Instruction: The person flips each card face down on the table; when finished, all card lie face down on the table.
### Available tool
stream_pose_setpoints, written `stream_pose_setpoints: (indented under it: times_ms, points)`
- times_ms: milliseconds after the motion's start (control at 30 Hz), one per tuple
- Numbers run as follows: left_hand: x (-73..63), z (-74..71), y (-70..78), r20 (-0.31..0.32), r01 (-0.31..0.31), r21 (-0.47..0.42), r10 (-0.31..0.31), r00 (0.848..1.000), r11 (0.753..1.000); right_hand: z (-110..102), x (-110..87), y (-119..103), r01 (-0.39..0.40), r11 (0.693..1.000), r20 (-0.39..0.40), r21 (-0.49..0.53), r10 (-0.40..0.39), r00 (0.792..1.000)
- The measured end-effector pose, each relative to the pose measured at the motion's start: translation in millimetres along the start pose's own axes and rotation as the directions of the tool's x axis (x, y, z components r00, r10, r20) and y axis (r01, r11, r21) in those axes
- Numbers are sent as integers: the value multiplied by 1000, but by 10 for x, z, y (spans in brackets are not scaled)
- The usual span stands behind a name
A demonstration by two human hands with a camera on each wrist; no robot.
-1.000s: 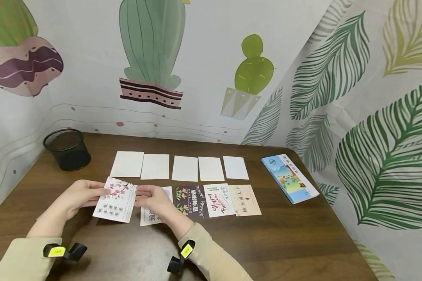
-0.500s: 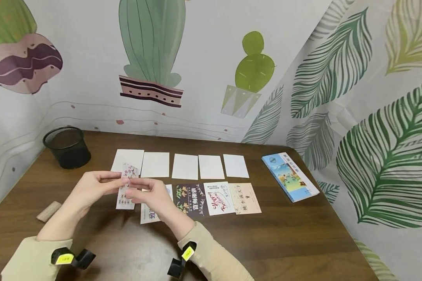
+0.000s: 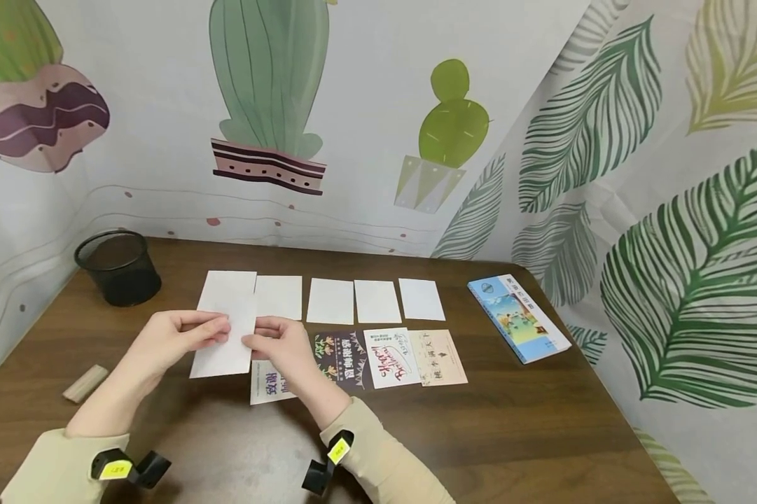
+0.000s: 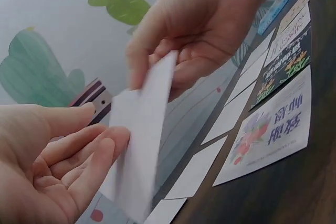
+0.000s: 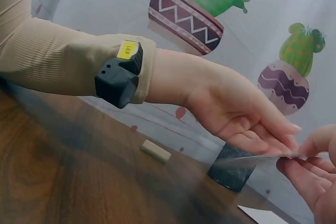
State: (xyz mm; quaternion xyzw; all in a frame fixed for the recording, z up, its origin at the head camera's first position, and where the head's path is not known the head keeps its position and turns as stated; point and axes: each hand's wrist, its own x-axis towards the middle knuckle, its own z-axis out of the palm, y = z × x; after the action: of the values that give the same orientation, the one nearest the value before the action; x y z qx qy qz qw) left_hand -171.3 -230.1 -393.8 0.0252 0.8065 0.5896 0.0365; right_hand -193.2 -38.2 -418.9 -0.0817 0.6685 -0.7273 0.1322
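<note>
In the head view, a white card [image 3: 222, 358] is held up at the left, its blank face showing. My right hand [image 3: 286, 350] pinches it by the right edge, thumb in front. The left hand [image 3: 164, 350] lies at its other side, fingertips touching the blank face. From the left wrist, the left thumb [image 4: 79, 116] stands apart from the card while the fingertips [image 4: 122, 137] meet its surface. The right wrist view catches the card edge-on between both hands. Behind it, the leftmost blank card [image 3: 230, 283] of the back row is partly covered.
More blank cards [image 3: 332, 301] continue the back row. Printed cards [image 3: 391, 357] form a front row, partly behind the right hand. A black mesh pen holder [image 3: 118, 269] stands back left, a tan block [image 3: 85, 383] beside the left forearm. A blue-covered book [image 3: 519, 318] lies right.
The held card, blossom print showing before, has been turned over to its blank face. The left fingers now lie against its surface, and the right hand stays near the right edge.
</note>
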Motion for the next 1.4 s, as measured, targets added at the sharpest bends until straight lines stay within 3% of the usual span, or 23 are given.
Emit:
stream_pose_setpoints:
  times_ms: [267, 367, 500, 567, 1067, 1400]
  points:
    - [52, -278, -231, -55, 62, -3, -62, 997, 998, -50, 62, 116, -72, 997, -27, -21, 71, 997]
    - [77, -365, -346, -18, 125, 64, -124, 992, 990, -46, 69, 153, -85, 995, -7, -50, 85, 996]
    - [98, -408, -451, 78, 202, 130, -213, 974, 971, -15, 64, 217, -91, 992, 23, -86, 93, 995]
    - [106, -415, -479, 98, 225, 137, -240, 966, 964, 1, 59, 250, -96, 990, 33, -101, 100, 994]
    - [95, -483, -582, 71, 273, 175, -289, 955, 946, -4, 55, 331, -170, 980, 152, -103, 184, 971]
    - [99, -480, -596, 34, 315, 162, -325, 945, 935, -7, 51, 312, -200, 970, 166, -139, 222, 961]
